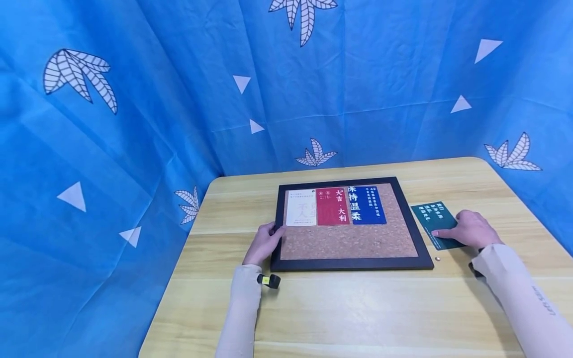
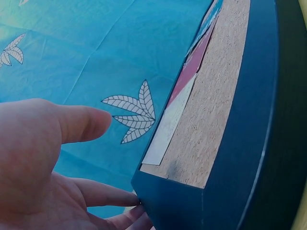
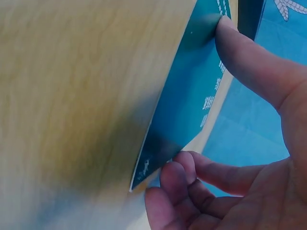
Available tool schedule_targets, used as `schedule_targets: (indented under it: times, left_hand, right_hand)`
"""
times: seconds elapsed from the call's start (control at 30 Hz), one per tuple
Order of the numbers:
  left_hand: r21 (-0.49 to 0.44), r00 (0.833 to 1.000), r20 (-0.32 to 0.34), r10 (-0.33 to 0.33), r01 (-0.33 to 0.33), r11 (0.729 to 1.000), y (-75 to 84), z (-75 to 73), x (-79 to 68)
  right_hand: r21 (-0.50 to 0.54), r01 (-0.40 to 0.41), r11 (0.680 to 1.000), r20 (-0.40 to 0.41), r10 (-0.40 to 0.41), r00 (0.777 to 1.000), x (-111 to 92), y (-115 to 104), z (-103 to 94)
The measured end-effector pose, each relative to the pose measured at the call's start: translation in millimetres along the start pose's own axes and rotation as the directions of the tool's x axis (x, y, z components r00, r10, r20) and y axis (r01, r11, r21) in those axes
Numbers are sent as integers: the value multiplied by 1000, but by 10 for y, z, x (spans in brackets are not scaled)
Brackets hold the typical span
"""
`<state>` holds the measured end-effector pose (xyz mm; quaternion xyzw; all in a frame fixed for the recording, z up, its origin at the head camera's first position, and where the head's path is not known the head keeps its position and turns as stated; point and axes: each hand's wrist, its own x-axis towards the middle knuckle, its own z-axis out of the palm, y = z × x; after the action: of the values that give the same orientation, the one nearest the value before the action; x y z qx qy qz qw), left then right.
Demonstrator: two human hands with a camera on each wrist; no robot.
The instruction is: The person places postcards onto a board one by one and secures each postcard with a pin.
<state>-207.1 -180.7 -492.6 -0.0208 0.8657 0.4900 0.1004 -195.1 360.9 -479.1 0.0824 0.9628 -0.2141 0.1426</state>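
A cork board (image 1: pixel 358 242) with a dark frame lies on the table. Along its upper part three cards sit in a row: a white card (image 1: pixel 301 209), a red card (image 1: pixel 332 211) and a blue card (image 1: pixel 369 211), the last two with white Chinese characters. My left hand (image 1: pixel 263 242) is at the frame's left side; its fingertips touch the outer edge, and the thumb is raised apart in the left wrist view. To the right of the board, my right hand (image 1: pixel 476 229) pinches a dark green card (image 3: pixel 180 96), thumb on its face and fingers at its edge.
A small shiny round piece (image 1: pixel 437 258) lies on the wooden table (image 1: pixel 349 313) near the board's lower right corner. Blue curtain (image 1: pixel 380 89) with leaf and triangle prints hangs behind and to the left of the table.
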Motion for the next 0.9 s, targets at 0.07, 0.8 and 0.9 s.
schedule_targets:
  times: [0.07, 0.8, 0.9]
  left_hand:
    - [0, 1000, 1, 2, -2, 1000, -2, 0, -2]
    - [9, 1000, -17, -9, 9, 1000, 21, 19, -46]
    - [9, 1000, -22, -21, 22, 1000, 14, 26, -46]
  right_hand:
    - [4, -2, 1000, 7, 2, 1000, 3, 3, -8]
    - [111, -19, 994, 77, 10, 997, 17, 160, -72]
    - [157, -9, 988, 86, -5, 996, 27, 188, -75]
